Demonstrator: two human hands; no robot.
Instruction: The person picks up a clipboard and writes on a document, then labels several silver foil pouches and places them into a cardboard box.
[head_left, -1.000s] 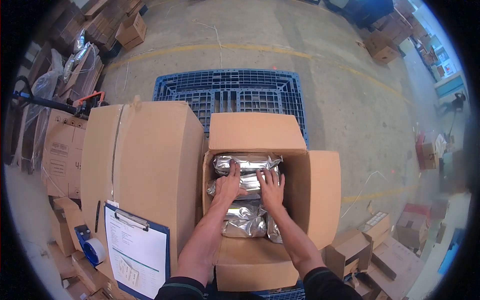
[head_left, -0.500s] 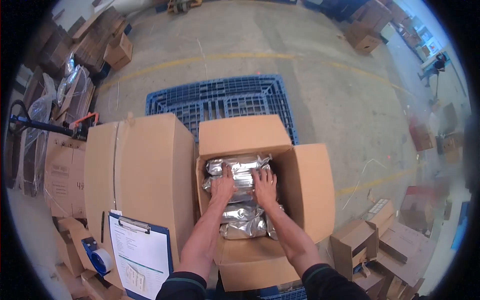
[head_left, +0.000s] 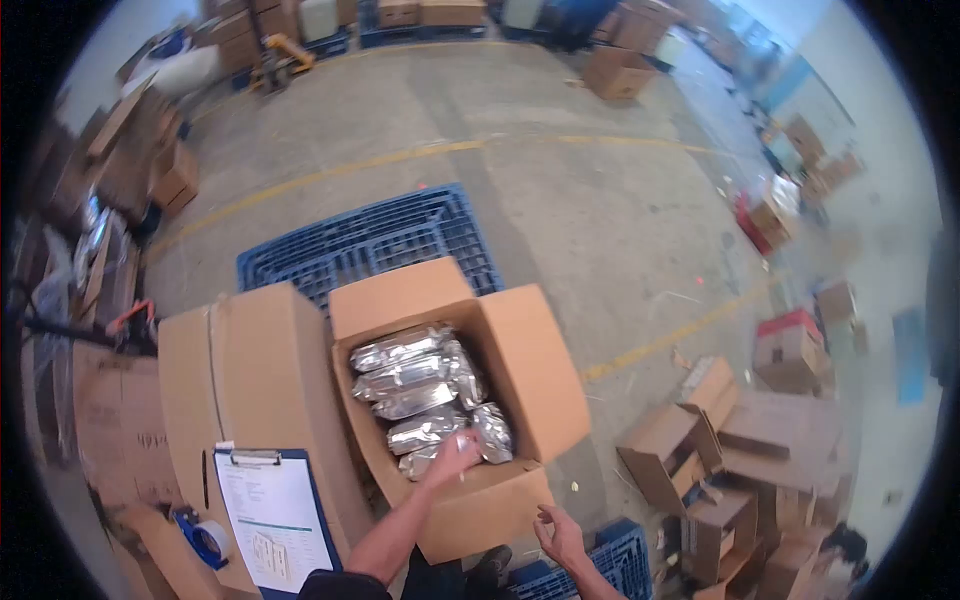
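Concrete floor (head_left: 600,230) spreads out beyond the grip, a blue pallet (head_left: 375,242) lying ahead of it. Below, the open carton (head_left: 540,370) holds foil packs (head_left: 402,376), probably slick and slightly yielding, best cupped around the middle. The left hand (head_left: 458,454) blurs over the nearest ones, its hold unclear from here; the right hand (head_left: 562,540), fingers loosely parted, hangs outside, empty.

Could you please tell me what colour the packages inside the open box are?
The packages are shiny silver, best seen in the head view.
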